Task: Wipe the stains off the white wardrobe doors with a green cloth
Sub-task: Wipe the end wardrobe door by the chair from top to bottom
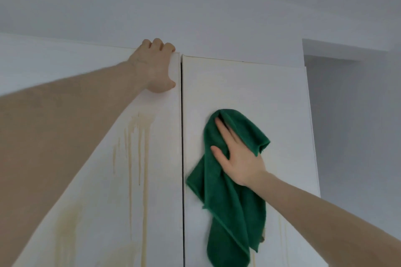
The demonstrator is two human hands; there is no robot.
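Right hand [238, 158] fingers straight and spread, flat against the green cloth [230, 201], pressing it onto the right wardrobe door [271, 97]. Index finger runs up into a fold near the cloth's top; thumb splayed to the left, lying on the cloth. No curl, no pinch, just a flat palm press. The rest of the fingers are partly tucked under the fold on the right, so only partly seen. Cloth is bunched at the top under the fingers, then hangs down loose below the wrist in long folds, lower end near the bottom of view. It sits on the upper part of the right door, just beside the gap between the two doors, left edge near that gap but not across it.

Left hand [155, 67] fingers curled over the top edge of the left wardrobe door [91, 180], at its upper right corner, gripping it; thumb on the door face, pointing toward the gap. Both forearms bare, reaching up.

Left door has yellowish-brown drip stains [138, 147] running down in streaks below the left hand, plus a wider pale smear lower left. Right door shows faint streaks near the cloth's lower right edge. Grey-white wall [195, 6] above and to the right of the wardrobe.
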